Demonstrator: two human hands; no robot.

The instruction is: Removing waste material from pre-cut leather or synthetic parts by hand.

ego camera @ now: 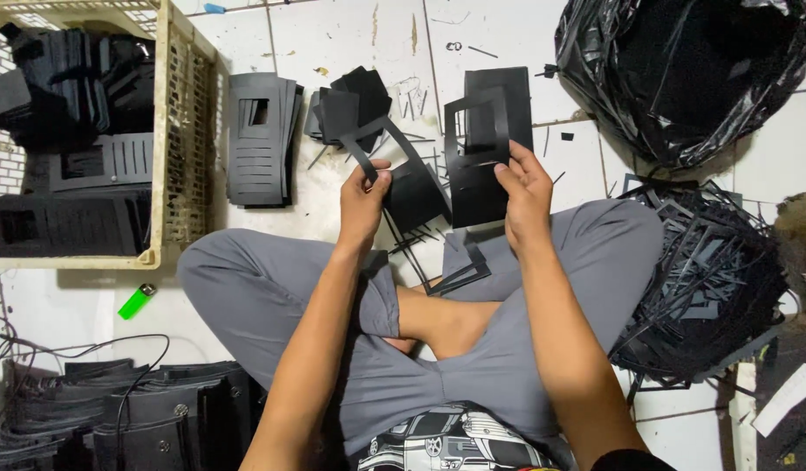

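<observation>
**Two hands on black die-cut sheet, seated on a tiled floor**

Two bare hands work at the middle of the head view. The left hand point(364, 201) has its fingers point(374, 177) pinched shut on a narrow black strip point(361, 150) that runs up toward 11 o'clock and joins a black panel point(413, 196) hanging just right of the hand. The right hand point(525, 192) has its fingers closed on the edge of a black sheet with a rectangular cut-out frame point(477, 148); thumb on the near face, the other fingers behind (their tips are hidden).

Both pieces are held above the white tiled floor point(333, 35), just beyond the crossed knees in grey trousers point(263, 288).

At 10 o'clock stands a cream plastic crate point(181, 131) holding more black panels. Beside it, at 11 o'clock, lies a stack of slotted black sheets point(259, 139), and a smaller heap of black squares point(351, 100) lies just above the left hand. At 1 o'clock sits a black plastic bag point(682, 78). At 3 o'clock is a tangled pile of black offcut frames point(700, 279). A green lighter point(136, 301) lies at 8 o'clock, below the crate.
</observation>
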